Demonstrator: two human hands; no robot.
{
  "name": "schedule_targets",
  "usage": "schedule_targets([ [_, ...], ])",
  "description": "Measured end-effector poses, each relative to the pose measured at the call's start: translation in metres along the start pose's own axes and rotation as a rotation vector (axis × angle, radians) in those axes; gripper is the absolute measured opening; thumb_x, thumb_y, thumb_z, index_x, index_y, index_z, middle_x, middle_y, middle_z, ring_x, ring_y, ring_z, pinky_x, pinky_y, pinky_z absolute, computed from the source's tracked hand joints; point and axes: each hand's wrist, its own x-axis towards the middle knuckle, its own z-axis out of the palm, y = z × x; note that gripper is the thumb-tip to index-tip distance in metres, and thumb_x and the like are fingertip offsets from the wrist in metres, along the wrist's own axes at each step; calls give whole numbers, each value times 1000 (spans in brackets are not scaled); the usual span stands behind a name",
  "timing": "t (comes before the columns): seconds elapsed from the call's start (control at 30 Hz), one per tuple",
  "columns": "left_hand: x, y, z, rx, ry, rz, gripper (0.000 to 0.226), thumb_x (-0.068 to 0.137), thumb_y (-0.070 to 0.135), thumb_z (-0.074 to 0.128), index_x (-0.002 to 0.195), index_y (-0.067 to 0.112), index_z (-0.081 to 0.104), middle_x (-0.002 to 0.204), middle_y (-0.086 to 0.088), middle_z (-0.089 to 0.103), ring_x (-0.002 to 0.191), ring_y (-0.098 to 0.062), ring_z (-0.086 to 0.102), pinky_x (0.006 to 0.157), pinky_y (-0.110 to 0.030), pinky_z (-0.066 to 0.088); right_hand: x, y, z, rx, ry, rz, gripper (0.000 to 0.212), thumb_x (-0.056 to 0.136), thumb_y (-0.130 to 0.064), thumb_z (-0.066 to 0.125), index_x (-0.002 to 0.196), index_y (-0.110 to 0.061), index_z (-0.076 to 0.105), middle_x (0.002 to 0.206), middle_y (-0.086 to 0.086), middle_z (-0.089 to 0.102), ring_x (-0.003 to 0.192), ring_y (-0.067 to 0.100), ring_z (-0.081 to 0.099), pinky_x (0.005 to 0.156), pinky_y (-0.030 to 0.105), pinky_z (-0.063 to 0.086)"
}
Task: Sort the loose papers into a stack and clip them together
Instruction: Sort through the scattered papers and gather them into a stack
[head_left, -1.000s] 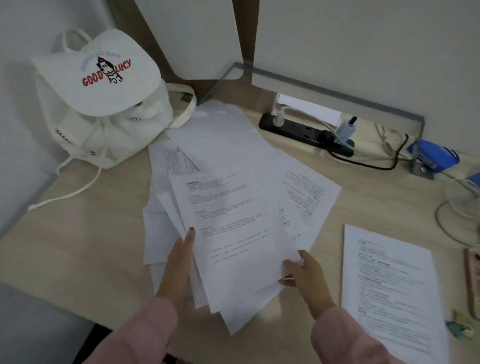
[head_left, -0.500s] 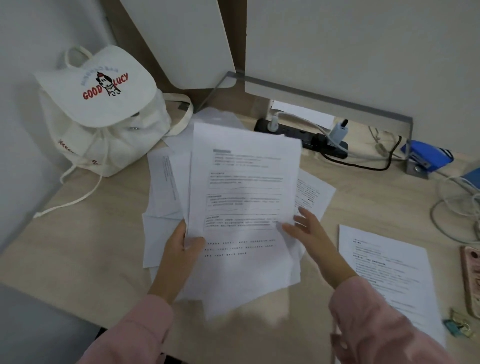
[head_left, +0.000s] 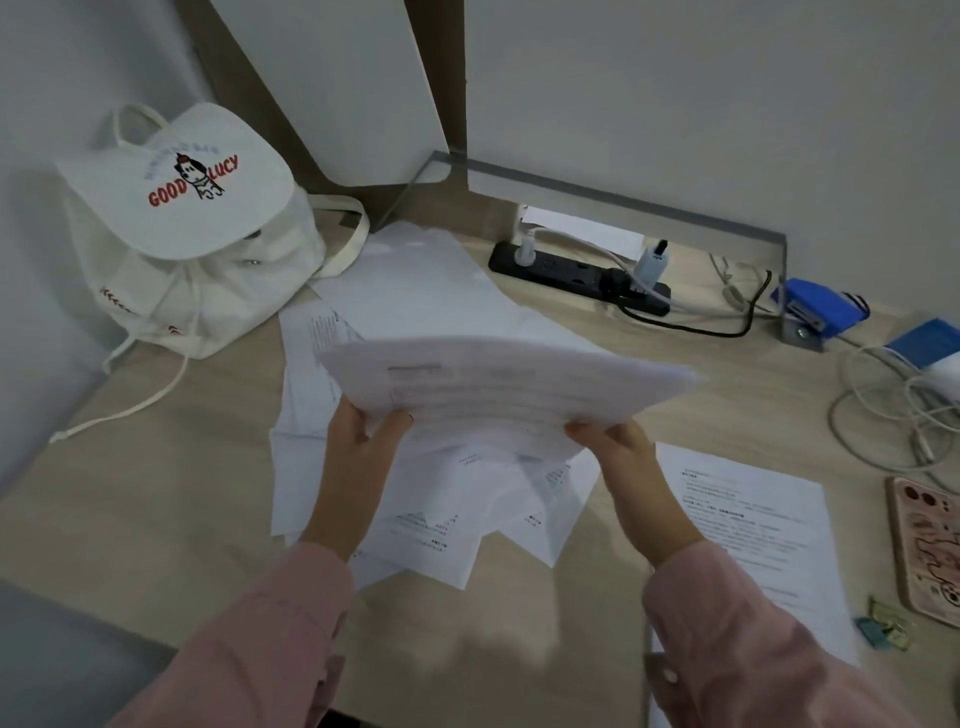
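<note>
Holding a blurred sheaf of printed sheets (head_left: 493, 384) above the tabletop (head_left: 130, 493), both hands are raised at the middle of the view. The left hand (head_left: 363, 447) is set at the sheaf's near left corner, its grip closed on the paper's edge. The right hand (head_left: 623, 457) is set at the near right corner, its grip likewise closed on the edge, with the thumb laid on the upper face. Both forearms are covered by pink sleeves (head_left: 270, 639). The sheaf is held nearly flat; the number of sheets in it cannot be told.

Beneath the hands, loose papers (head_left: 431, 525) are spread on the tabletop, overlapping at several angles and partly hidden by the sheaf. A separate printed stack (head_left: 753, 525) is laid flat to the right, apart from the spread. A white drawstring bag (head_left: 197, 260) is stood at the far left, just beside the far papers. A black power strip (head_left: 576, 273), a blue stapler (head_left: 821, 312) and coiled cables (head_left: 883, 415) are ranged along the far right. A phone (head_left: 930, 540) and small clips (head_left: 883, 629) are found near the right edge, untouched.
</note>
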Motion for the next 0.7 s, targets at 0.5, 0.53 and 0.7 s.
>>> schedule_targets([
  [0.5, -11, -31, 21, 78, -75, -137, 35, 89, 4, 53, 120, 21, 56, 108, 10, 65, 93, 6, 61, 69, -2, 48, -23, 41, -32, -13, 2, 217, 25, 87, -13, 58, 103, -29, 66, 103, -11, 73, 93, 8, 68, 81, 26, 52],
  [0.53, -12, -30, 27, 80, -106, -138, 32, 89, 3, 53, 113, 23, 58, 106, 12, 65, 89, 7, 62, 67, -4, 49, -26, 42, -42, -10, 27, 220, 25, 87, -14, 59, 107, -26, 66, 105, -8, 73, 94, 11, 69, 83, 30, 53],
  [0.7, -24, -34, 78, 120, -261, -241, 20, 91, 11, 53, 91, 30, 59, 92, 12, 66, 71, 7, 64, 56, -7, 49, -44, 59, -99, -78, 208, 331, 25, 90, -14, 55, 114, -14, 64, 111, 6, 70, 98, 27, 66, 87, 44, 52],
])
